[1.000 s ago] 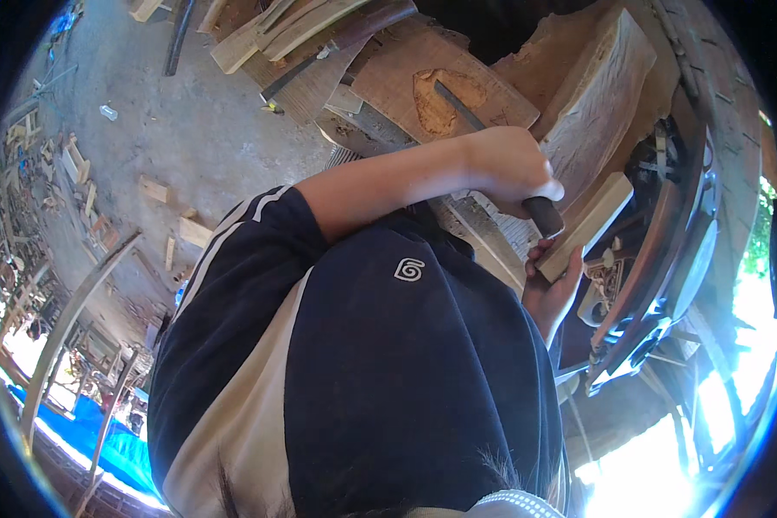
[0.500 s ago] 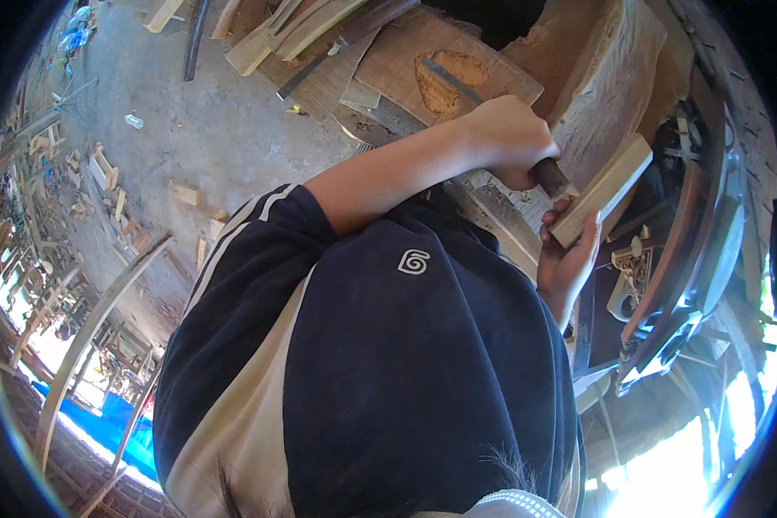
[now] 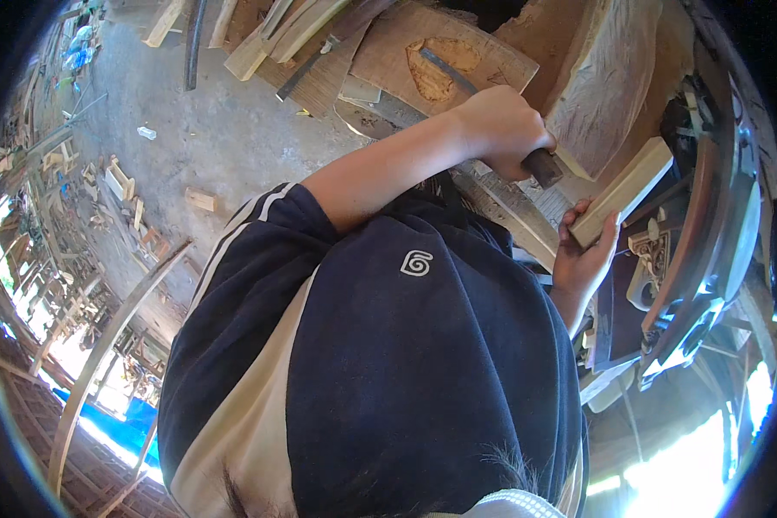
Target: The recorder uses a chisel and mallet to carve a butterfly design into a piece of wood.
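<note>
The left hand (image 3: 502, 129) is clenched round a dark tool handle (image 3: 544, 167), up against a big timber slab (image 3: 609, 73). Just right of it, the right hand (image 3: 584, 256) grasps a pale wood block (image 3: 622, 192). The tool's working end is hidden, possibly a chisel.

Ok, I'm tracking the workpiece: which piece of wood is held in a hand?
The pale squared block, gripped by the right hand; the other boards lie unheld.
</note>
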`<action>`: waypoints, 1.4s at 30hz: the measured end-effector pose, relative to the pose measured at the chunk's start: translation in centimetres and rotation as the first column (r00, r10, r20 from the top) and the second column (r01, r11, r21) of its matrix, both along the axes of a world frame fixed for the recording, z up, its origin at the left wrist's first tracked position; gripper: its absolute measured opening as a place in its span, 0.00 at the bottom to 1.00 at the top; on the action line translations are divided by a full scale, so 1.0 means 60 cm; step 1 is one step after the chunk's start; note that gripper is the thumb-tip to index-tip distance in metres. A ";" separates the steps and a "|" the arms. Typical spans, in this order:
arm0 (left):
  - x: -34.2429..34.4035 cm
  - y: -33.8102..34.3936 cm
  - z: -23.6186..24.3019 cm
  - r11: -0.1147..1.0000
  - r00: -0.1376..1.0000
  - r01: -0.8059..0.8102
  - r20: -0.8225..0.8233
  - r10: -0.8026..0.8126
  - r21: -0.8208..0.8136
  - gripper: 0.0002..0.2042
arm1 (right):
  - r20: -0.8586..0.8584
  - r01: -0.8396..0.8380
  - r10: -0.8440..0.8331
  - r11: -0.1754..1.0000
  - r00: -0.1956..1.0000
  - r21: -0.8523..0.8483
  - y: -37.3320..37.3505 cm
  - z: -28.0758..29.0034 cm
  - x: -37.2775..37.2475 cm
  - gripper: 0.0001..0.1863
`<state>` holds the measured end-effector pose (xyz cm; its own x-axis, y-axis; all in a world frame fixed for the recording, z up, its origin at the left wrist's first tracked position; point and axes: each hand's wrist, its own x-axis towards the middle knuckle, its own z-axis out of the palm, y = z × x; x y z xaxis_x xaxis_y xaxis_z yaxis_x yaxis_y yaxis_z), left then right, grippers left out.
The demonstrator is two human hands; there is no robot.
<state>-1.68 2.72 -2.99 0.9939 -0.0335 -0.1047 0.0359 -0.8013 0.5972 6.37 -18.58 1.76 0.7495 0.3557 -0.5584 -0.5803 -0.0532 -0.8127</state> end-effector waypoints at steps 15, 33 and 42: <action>-0.051 0.034 0.034 0.779 0.750 -0.496 0.262 0.607 -0.384 0.16 | 0.010 0.035 -0.035 0.999 0.999 0.030 -0.034 -0.009 -0.006 0.18; -0.176 0.174 -0.140 0.162 0.310 -0.908 -0.363 0.879 -0.385 0.13 | -0.065 0.032 -0.032 0.999 0.997 -0.001 -0.024 -0.037 0.004 0.16; -0.175 0.095 -0.084 0.546 0.555 -0.832 0.186 0.811 0.099 0.17 | -0.031 0.014 -0.015 0.999 0.999 -0.036 -0.025 -0.039 0.010 0.16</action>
